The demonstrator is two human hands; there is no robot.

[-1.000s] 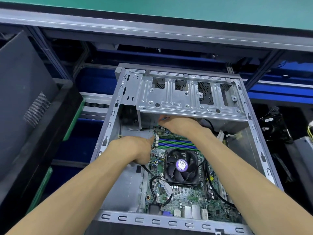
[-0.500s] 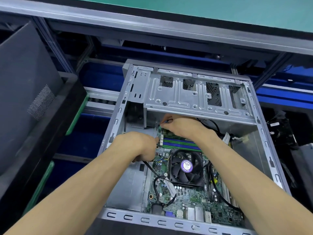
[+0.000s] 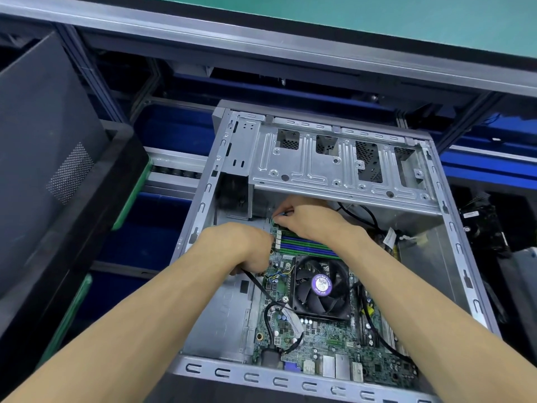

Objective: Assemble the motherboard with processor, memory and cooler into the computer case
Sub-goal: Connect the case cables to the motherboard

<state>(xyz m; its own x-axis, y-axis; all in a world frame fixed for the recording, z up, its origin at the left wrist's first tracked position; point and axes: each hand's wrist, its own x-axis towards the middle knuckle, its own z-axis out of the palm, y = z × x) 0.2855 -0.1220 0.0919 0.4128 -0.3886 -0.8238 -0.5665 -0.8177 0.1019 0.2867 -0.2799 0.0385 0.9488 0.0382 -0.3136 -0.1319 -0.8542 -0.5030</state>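
A grey computer case (image 3: 308,382) lies open in front of me, with the green motherboard (image 3: 325,341) flat inside it. On the board sit a black cooler fan (image 3: 321,286) with a purple label and blue and green memory sticks (image 3: 308,245). My left hand (image 3: 238,245) is a closed fist at the board's left edge, and a black cable (image 3: 258,289) runs out from under it. My right hand (image 3: 308,219) reaches to the board's far left corner under the drive cage (image 3: 319,167), with its fingertips pinched on a small dark connector (image 3: 287,212).
A large black bin (image 3: 58,170) stands at the left. Blue trays (image 3: 162,228) lie beneath and behind the case. Across the top runs a metal rail (image 3: 261,45) below a green surface (image 3: 377,13). Dark parts and cables (image 3: 488,228) crowd the right side.
The view has shifted a little, so the case sits further right and lower in the frame. Both hands keep their places on the board.
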